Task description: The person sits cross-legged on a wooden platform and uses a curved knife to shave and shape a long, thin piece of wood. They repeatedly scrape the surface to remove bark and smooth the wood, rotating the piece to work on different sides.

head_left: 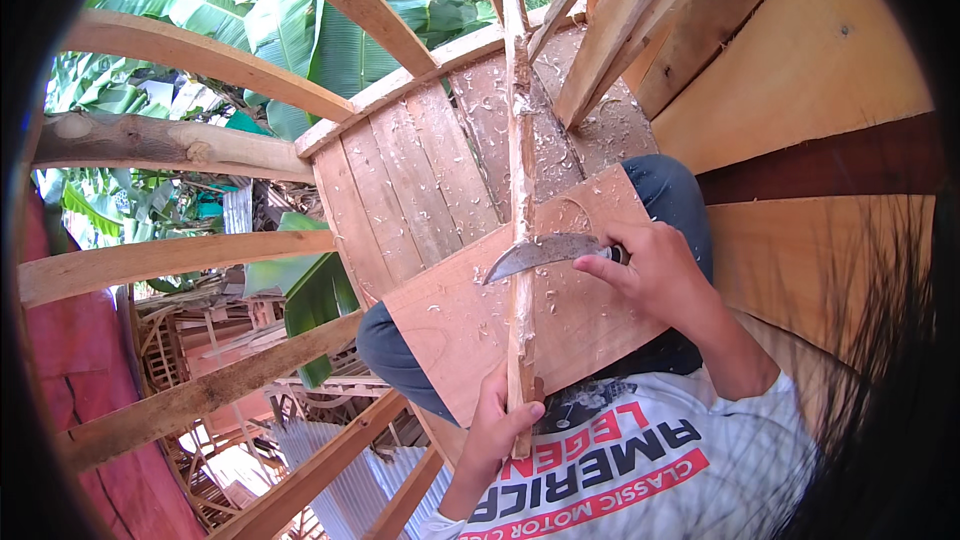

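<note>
My left hand grips the near end of a long thin wooden stick that runs away from me across a flat wooden board resting on my lap. My right hand holds a curved knife by its handle. The blade lies across the stick about halfway along it, its tip pointing left. The stick's surface looks pale and freshly shaved.
Wood shavings litter the plank floor ahead. Slanted wooden beams form an open frame at left, with banana leaves and corrugated roofing beyond and below. A plank wall rises on the right.
</note>
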The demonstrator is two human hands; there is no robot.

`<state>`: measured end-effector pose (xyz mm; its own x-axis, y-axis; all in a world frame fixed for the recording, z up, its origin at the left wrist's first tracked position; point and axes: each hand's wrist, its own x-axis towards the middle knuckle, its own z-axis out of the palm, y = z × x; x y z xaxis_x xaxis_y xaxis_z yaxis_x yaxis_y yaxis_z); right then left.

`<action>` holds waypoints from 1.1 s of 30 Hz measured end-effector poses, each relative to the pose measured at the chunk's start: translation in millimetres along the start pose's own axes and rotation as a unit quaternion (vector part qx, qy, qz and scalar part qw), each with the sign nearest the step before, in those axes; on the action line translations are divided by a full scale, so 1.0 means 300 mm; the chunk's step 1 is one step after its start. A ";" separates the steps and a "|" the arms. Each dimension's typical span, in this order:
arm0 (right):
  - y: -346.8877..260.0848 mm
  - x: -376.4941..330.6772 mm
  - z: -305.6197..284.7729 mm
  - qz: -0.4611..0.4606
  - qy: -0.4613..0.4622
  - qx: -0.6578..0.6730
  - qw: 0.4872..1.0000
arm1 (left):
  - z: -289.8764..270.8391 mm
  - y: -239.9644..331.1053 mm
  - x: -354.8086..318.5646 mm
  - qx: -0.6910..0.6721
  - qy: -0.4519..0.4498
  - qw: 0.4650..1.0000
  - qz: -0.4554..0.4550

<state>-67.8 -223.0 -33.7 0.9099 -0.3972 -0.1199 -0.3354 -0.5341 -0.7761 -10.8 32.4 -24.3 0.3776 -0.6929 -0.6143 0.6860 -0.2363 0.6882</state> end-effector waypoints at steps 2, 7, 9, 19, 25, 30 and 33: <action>-0.028 0.005 -0.030 0.020 -0.073 0.062 0.995 | 0.010 0.018 0.012 -0.037 -0.016 0.999 -0.008; -0.044 -0.063 -0.046 0.008 -0.319 0.248 0.915 | 0.013 0.057 0.010 -0.138 -0.046 0.989 -0.034; -0.001 -0.069 -0.048 0.016 -0.379 0.337 0.862 | 0.027 0.064 0.006 -0.165 -0.050 0.984 -0.046; 0.023 -0.069 -0.079 0.043 -0.327 0.436 0.837 | 0.035 0.058 0.015 -0.177 -0.063 0.981 -0.050; 0.005 -0.077 -0.087 0.137 -0.249 0.438 0.853 | 0.026 0.056 0.018 -0.208 -0.067 0.974 -0.051; 0.030 -0.062 -0.114 0.150 -0.070 0.482 0.861 | 0.007 0.038 0.006 -0.265 -0.078 0.959 -0.061; 0.053 -0.077 -0.093 0.012 -0.218 0.458 0.862 | -0.020 0.024 0.028 -0.290 -0.115 0.948 -0.071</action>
<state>-100.8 -243.1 -25.9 0.9775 0.0254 -0.2093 -0.2041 0.3627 -0.9093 1.0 28.9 -26.7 0.1572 -0.8277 -0.5387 0.9711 0.0304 0.2366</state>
